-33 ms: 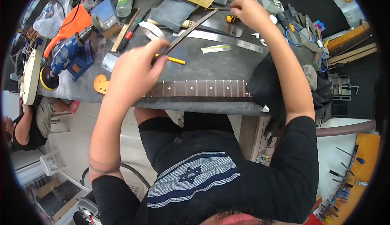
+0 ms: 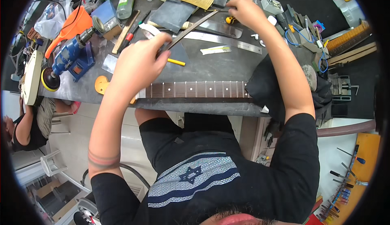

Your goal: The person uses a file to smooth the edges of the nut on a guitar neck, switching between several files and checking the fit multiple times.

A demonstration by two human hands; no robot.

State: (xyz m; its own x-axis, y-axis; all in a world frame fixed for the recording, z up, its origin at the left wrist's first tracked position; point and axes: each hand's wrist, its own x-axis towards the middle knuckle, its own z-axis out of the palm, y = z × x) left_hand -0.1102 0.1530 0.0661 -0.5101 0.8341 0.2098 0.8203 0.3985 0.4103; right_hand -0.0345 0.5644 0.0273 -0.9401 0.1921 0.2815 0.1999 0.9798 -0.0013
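My left hand (image 2: pixel 142 58) is closed around one end of a long, flat metal file (image 2: pixel 191 30), which slants up and away over the bench. Beneath it a guitar neck (image 2: pixel 199 89) lies along the near edge, its dark fretboard facing up. Part of the neck near the headstock (image 2: pixel 101 85) is hidden by my left forearm. At the far side my right hand (image 2: pixel 248 13) has its fingers drawn together beside a thin rod (image 2: pixel 221 10); whether it grips anything cannot be made out. Just below that hand lies a small yellow-and-black tool (image 2: pixel 230 20). A black cloth (image 2: pixel 266 83) covers the neck's right end.
A steel ruler (image 2: pixel 227 40), a yellow pencil (image 2: pixel 176 62) and sandpaper sheets (image 2: pixel 174 14) lie on the bench. A blue drill (image 2: pixel 67 56) stands at left by an orange container (image 2: pixel 76 24). Another person (image 2: pixel 30 123) sits at far left. A vise (image 2: pixel 340 87) is at right.
My left hand has shifted slightly right with the file in it. My right hand has moved a little to the left.
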